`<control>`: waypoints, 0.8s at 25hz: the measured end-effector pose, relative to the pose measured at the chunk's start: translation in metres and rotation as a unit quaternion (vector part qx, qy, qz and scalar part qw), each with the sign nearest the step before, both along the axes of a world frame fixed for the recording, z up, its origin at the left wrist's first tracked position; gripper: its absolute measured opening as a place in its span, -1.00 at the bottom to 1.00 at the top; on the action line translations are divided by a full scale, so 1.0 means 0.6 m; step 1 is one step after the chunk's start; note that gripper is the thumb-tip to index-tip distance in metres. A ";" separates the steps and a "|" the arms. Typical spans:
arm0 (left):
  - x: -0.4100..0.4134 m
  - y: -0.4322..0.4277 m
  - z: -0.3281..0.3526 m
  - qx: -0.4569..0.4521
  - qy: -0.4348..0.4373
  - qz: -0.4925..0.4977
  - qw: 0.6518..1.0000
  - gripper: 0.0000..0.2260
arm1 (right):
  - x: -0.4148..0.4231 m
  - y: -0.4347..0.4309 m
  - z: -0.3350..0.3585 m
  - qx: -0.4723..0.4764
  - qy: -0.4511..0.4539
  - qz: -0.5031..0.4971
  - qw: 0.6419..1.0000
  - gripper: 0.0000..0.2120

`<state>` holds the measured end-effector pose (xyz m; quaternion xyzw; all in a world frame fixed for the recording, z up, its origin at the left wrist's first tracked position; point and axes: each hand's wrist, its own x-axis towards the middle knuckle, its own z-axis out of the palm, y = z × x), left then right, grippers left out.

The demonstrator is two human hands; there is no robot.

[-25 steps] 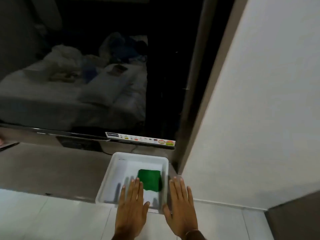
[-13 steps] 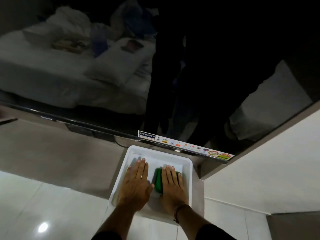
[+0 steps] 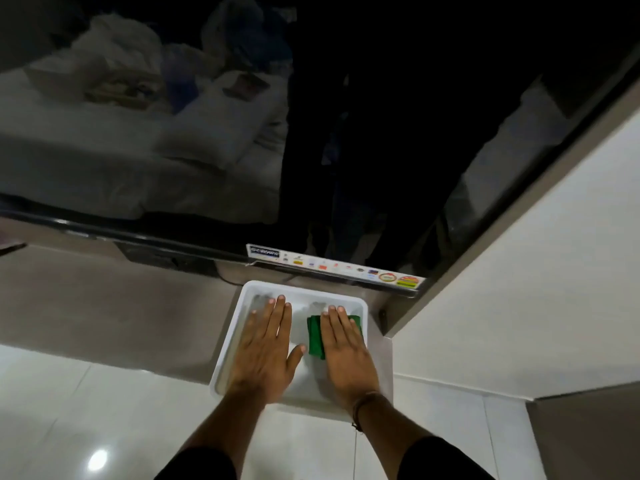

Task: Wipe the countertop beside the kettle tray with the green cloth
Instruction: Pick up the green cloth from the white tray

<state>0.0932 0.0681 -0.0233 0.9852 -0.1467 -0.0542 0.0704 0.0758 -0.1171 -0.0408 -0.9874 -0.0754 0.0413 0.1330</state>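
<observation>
A white plastic tray [image 3: 229,341] sits on the grey-brown countertop [image 3: 121,313], its front edge overhanging the counter. Inside it, on the right, lies a folded green cloth [image 3: 314,336]. My right hand [image 3: 346,351] rests flat, palm down, on top of the cloth and covers most of it, fingers straight. My left hand [image 3: 266,344] lies flat on the bare tray floor to the left of the cloth, holding nothing. No kettle is in view.
A dark television screen [image 3: 207,133] stands along the back of the counter just behind the tray, with a sticker strip [image 3: 332,268] on its lower edge. A white wall [image 3: 519,271] closes in on the right. Glossy white floor tiles [image 3: 86,410] lie below.
Both hands moved forward from the tray's near edge into the tray. My right hand came down on the green cloth, my left on the tray floor. The view tilted down and closer.
</observation>
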 end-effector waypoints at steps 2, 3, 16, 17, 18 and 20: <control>-0.018 -0.038 0.030 -0.009 -0.014 -0.023 1.000 -0.27 | -0.025 -0.045 0.031 0.000 -0.016 -0.024 1.000 -0.17; -0.028 -0.063 0.041 -0.014 -0.014 -0.041 0.999 -0.24 | -0.041 -0.073 0.045 0.001 -0.020 -0.041 0.999 -0.17; -0.309 -0.706 0.124 -0.033 -0.042 -0.384 0.922 -0.20 | -0.475 -0.637 0.127 -0.005 -0.078 -0.328 0.942 -0.20; -0.336 -0.762 0.127 -0.033 -0.045 -0.410 0.911 -0.20 | -0.523 -0.682 0.130 -0.005 -0.080 -0.359 0.930 -0.20; -0.365 -0.815 0.132 -0.032 -0.035 -0.433 0.900 -0.21 | -0.571 -0.721 0.133 -0.009 -0.087 -0.390 0.917 -0.20; -0.429 -0.920 0.141 -0.026 -0.030 -0.480 0.876 -0.22 | -0.672 -0.794 0.140 -0.023 -0.092 -0.454 0.886 -0.21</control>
